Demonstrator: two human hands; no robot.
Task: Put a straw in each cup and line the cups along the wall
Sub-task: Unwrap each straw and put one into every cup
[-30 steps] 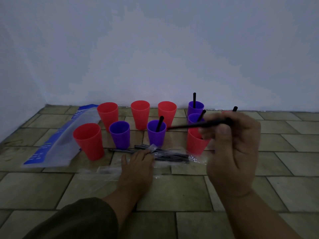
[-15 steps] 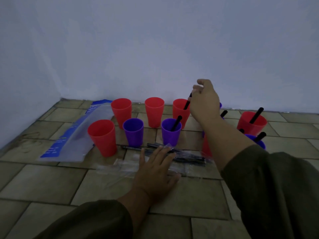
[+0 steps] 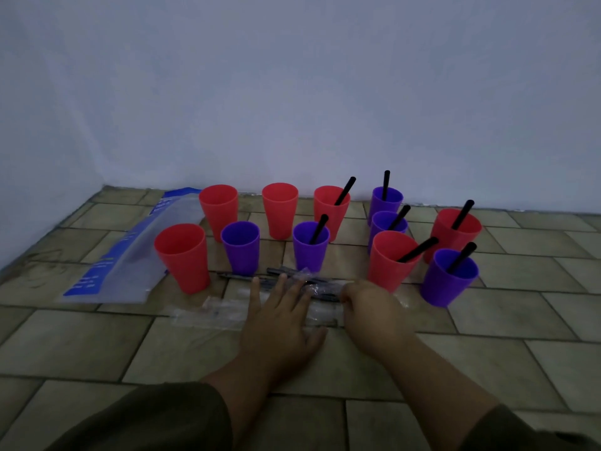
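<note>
On the floor (image 3: 97, 353) before the cups (image 3: 182, 255), our left hand (image 3: 279, 320) lies flat on the straw packet (image 3: 208, 312); our right hand (image 3: 370, 307) curls at its end, grip unclear. We should slide one out straight, packet pinned.

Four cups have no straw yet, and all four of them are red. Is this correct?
Not entirely. Four cups are without a straw, but one is purple: the empty purple cup beside the front red cup. The head view shows it.
</note>
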